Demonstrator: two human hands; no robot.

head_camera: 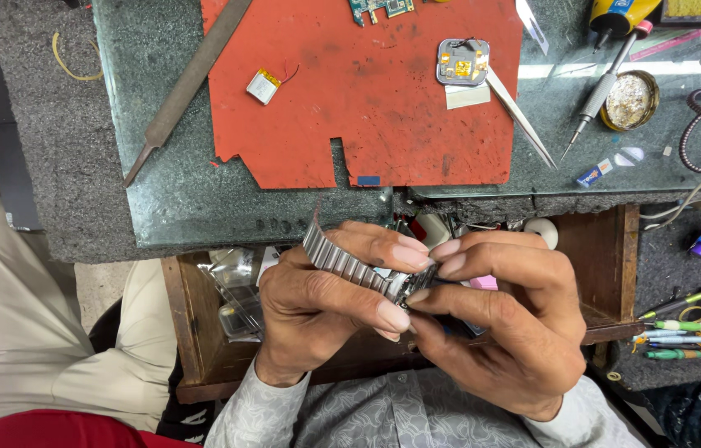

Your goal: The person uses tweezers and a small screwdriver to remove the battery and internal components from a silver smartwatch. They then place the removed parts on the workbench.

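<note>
- Both hands are bunched together just near of the counter edge, over an open wooden drawer (607,274), working on a silver metal link watch bracelet (342,264).
- Left hand (317,307) has its grip closed on the bracelet, thumb underneath and fingers over the top; the free end of the band sticks up and to the left.
- Right hand (508,323) pinches the other end tight, fingertips meeting the left thumb right where the links end. Can't see what's inside that pinch, it's hidden.
- My guess on handling: the band looks flexible along its length but stiff across it, smooth steel so probably slippery, light enough. Holding it by the flat edges close to the joint seems the sane spot.
- Far side on the green glass counter (168,199): a ragged red rubber mat (367,108) carrying a small square watch body with gold parts (462,62), steel tweezers (520,116) beside it, and a long grey metal file (184,87) to the left.
</note>
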